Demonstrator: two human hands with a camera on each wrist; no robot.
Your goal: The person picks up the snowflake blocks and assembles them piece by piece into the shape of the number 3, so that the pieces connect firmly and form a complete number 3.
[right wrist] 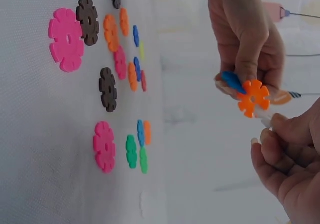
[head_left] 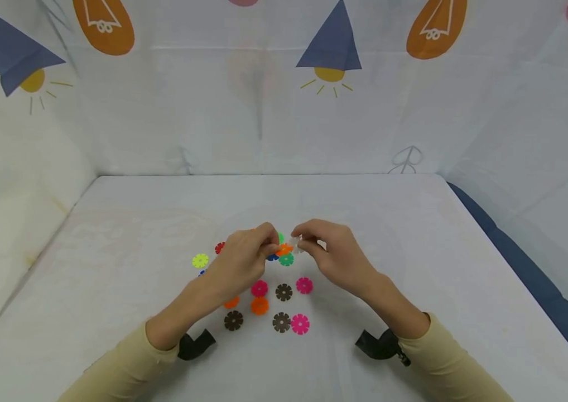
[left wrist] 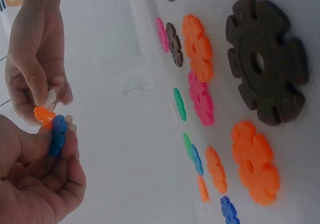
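My left hand pinches a blue flower-shaped disc between thumb and fingers. An orange flower disc is joined to that blue one at an angle, its notched edge facing my right hand. Thumb and fingertips of the right hand pinch a white, partly see-through disc, whose edge meets the orange disc's rim. Most of the white disc is hidden by fingers. Both hands are raised over the table, close together.
Loose flower discs lie flat on the white table, among them pink, brown, orange and yellow ones. A patterned white cloth hangs behind. Black straps are at the wrists.
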